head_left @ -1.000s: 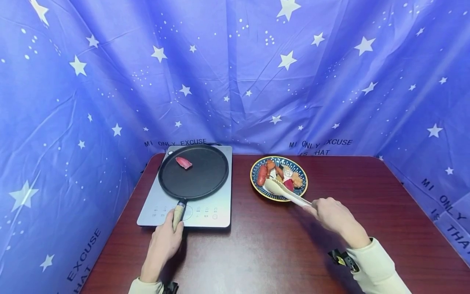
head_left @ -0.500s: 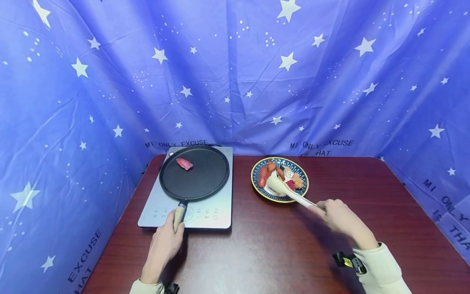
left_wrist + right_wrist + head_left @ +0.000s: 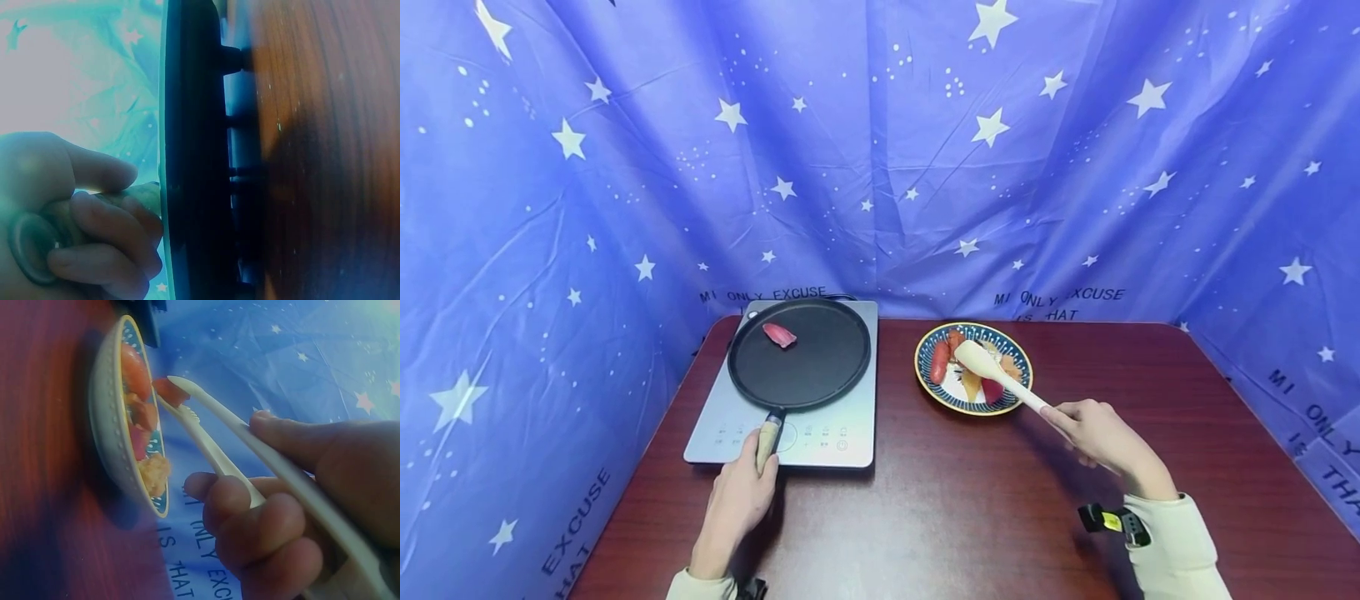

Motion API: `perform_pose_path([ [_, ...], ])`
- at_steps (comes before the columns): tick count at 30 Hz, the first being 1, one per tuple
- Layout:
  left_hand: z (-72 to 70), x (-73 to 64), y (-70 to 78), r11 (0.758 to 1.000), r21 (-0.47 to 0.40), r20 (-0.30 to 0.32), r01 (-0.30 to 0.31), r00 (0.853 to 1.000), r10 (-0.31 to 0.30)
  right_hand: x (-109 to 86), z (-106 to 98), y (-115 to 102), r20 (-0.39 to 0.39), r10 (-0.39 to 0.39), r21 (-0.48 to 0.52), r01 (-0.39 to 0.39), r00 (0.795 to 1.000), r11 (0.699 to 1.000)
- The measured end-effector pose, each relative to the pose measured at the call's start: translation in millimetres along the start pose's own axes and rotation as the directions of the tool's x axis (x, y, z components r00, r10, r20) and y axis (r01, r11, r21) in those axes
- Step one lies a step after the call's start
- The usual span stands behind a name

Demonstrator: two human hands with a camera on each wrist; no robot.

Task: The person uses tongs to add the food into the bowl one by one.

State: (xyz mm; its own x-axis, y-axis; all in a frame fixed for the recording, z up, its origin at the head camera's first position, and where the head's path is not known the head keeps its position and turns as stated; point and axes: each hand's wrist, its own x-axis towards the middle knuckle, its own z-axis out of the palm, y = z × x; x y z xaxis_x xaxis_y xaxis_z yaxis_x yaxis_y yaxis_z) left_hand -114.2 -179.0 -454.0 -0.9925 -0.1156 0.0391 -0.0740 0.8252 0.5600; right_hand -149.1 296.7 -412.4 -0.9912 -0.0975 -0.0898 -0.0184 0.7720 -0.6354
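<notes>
While left hand [image 3: 741, 493] grips pan handle [image 3: 767, 442], right hand [image 3: 1101, 437] squeezes tongs [image 3: 1000, 372] around reddish food piece [image 3: 170, 392] above plate [image 3: 953, 385]; plate near far edge of table [image 3: 955, 508], gap separating it from cooktop [image 3: 852, 417] at left.

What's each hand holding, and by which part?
Left hand: black pan, by its handle. Right hand: white tongs, by both arms, reddish food between the tips.

L hand [image 3: 741, 492] low in head view, fingers [image 3: 112, 228] curled in a grip, wrist [image 3: 713, 550] up from bottom edge; R hand [image 3: 1097, 433] out fwd, thumb [image 3: 294, 437] opp curled fingers w/ gap btwn, R wrist [image 3: 1152, 479] slanting in from lower rt
</notes>
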Motion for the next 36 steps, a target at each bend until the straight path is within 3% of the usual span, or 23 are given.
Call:
perform_pose_path([
  [10, 3.5, 6.2, 1.8, 1.0, 0.0, -0.008, -0.014, 1.0, 0.014, 7.1, -10.7, 5.7, 0.006, 0.04, 0.049, -0.04, 0.999, 0.998],
  [23, 1.3, 2.5, 2.5, 1.0, 0.01, 0.007, 0.006, 1.0, -0.006, 6.9, -10.7, 12.3, 0.038, 0.101, 0.105, -0.104, 0.994, 0.989],
  [30, 0.4, 2.6, 1.5, 0.999, 0.009, 0.017, 0.032, 0.999, -0.032, 9.4, -6.6, 13.4, 0.03, 0.082, 0.124, -0.085, 0.996, 0.989],
  [36, 2.3, 1.6, 2.6, 1.0, 0.007, -0.003, 0.017, 1.0, -0.017, 8.8, -7.8, 11.7, 0.033, 0.062, 0.143, -0.066, 0.998, 0.988],
])
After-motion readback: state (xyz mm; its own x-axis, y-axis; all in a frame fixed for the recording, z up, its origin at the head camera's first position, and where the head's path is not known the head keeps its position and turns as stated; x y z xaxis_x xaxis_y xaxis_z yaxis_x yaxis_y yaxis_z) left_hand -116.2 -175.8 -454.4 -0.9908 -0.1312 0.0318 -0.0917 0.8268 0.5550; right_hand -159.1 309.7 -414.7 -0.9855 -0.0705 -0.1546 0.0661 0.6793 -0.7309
